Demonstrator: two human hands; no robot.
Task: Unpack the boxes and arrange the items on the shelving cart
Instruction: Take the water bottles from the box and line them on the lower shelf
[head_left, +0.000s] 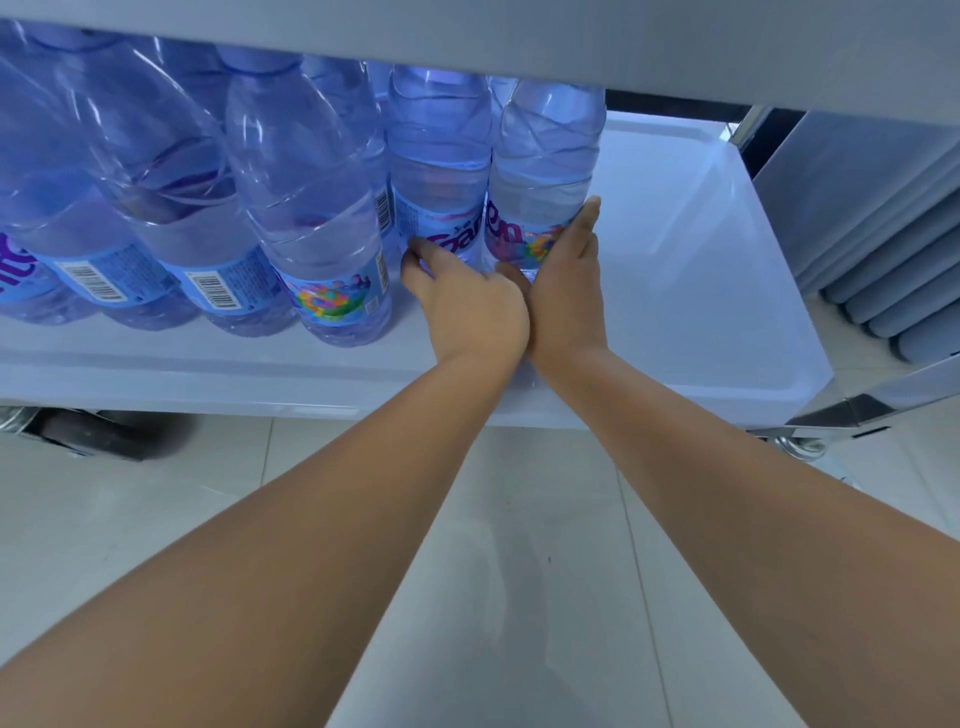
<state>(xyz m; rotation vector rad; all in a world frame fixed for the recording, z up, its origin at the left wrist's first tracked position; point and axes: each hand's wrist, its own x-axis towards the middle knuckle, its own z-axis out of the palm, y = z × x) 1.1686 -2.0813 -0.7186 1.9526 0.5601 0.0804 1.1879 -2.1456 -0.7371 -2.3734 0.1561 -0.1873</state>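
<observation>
Bottles on lower shelf (675, 291) of shelving cart, upright, packed close in rows from far left to approx. centre. Right part of shelf bare. Upper shelf (571, 47) overhangs the bottle caps, hiding most tops.

Left hand (467, 306): fingers curled round label area of one water bottle (439, 171), gripping it low down. Right hand (563, 291): fingers wrapped round adjacent water bottle (545, 166), the rightmost of the group, thumb side toward camera. Both hands touch each other at the heel/wrist. The two held bottles stand side by side, touching or nearly so; cannot tell if bases rest on shelf, as hands hide them.

Nearest bottle to left, front-row bottle (322, 218), stands just beside left hand, not touched.

Other obs.: tiled floor (519, 571) below; caster wheel (98, 431) at cart's left; chrome frame corner (857, 410) at right; stacked grey items (893, 291) beyond cart, right side, type unclear.
</observation>
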